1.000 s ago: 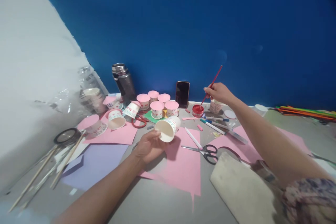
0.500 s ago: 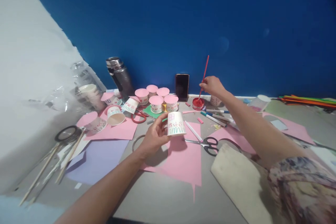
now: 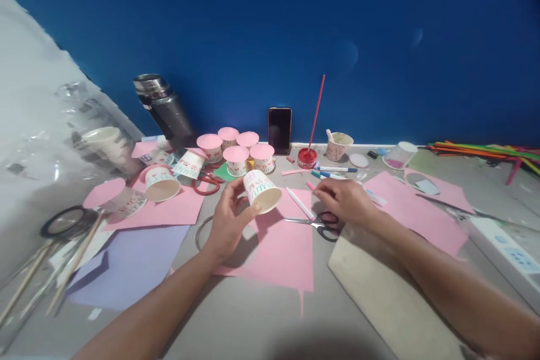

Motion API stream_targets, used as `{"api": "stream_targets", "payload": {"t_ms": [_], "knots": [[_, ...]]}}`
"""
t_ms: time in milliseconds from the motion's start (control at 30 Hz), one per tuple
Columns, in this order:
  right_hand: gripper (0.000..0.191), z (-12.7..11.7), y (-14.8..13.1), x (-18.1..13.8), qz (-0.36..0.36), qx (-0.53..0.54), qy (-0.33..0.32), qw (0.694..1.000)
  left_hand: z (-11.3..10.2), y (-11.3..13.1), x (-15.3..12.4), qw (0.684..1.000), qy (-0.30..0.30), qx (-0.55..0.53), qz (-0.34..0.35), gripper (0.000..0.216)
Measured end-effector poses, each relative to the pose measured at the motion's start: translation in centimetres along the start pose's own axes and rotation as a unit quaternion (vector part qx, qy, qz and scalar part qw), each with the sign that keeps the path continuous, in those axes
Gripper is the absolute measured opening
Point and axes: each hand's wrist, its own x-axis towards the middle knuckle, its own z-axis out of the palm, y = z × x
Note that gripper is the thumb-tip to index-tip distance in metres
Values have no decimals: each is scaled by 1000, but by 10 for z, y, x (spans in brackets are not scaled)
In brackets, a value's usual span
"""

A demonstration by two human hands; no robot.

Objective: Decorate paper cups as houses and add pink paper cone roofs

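A decorated paper cup (image 3: pixel 262 190) is tilted in my left hand (image 3: pixel 230 216), its open rim facing down and towards me, with fingers and thumb around its side. My right hand (image 3: pixel 348 201) is low over the table, thumb and forefinger closed at the end of a small pink marker cap (image 3: pixel 311 186). An uncapped white marker (image 3: pixel 300 204) lies just left of that hand. Black-handled scissors (image 3: pixel 324 226) lie under and beside it. Behind, a red brush (image 3: pixel 317 112) stands in a small pot of red paint (image 3: pixel 307 158).
Several decorated cups with pink paper discs (image 3: pixel 236 153) stand behind my left hand. A steel flask (image 3: pixel 164 109), a phone (image 3: pixel 279 130) and a patterned cup (image 3: pixel 338 147) line the blue wall. Pink paper (image 3: pixel 291 259), a beige cloth (image 3: pixel 371 281) and lilac paper (image 3: pixel 135 264) cover parts of the table.
My right hand has let go of the red brush, leaving it standing in the paint pot, and come down to the pink cap. The cup in my left hand has tilted, showing its opening.
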Motion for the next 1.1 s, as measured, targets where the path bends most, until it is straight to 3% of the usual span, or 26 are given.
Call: {"api": "stream_targets", "payload": {"t_ms": [133, 233, 400, 500, 600, 667, 733, 833, 900, 967, 1000, 1033, 1100], "knots": [[20, 22, -11, 1, 12, -51, -64, 997, 2, -3, -1, 997, 40, 64, -9, 64], [30, 28, -21, 6, 25, -106, -101, 989, 2, -6, -4, 989, 51, 135, 34, 73], [25, 36, -23, 7, 58, -82, -140, 985, 0, -7, -5, 984, 39, 162, 64, 75], [21, 40, -17, 6, 58, -61, -132, 988, 1, -5, -5, 987, 34, 151, 49, 73], [31, 37, -14, 6, 59, -38, -103, 992, 1, -3, -5, 990, 26, 135, 31, 71], [40, 28, -16, 7, 48, 24, -66, 996, 0, -2, -4, 991, 22, 131, 15, 69], [39, 17, -24, 8, 29, 128, -38, 991, -1, -1, -3, 992, 24, 127, 4, 69], [29, 7, -36, 12, 24, 331, -47, 942, -4, 1, 0, 994, 25, 109, 5, 68], [32, 13, -38, 13, 21, 489, -54, 871, -6, 2, 1, 994, 27, 103, 6, 67], [48, 28, -35, 11, 11, 602, -36, 797, -7, 4, 2, 994, 33, 105, -2, 67], [54, 37, -32, 9, 16, 621, -16, 783, -7, 4, 2, 994, 37, 106, -9, 67], [55, 45, -28, 7, 30, 614, 4, 789, -7, 5, 2, 993, 38, 107, -18, 68], [48, 55, -22, 1, 52, 550, 54, 832, -7, 8, 1, 993, 34, 110, -36, 68]]}}
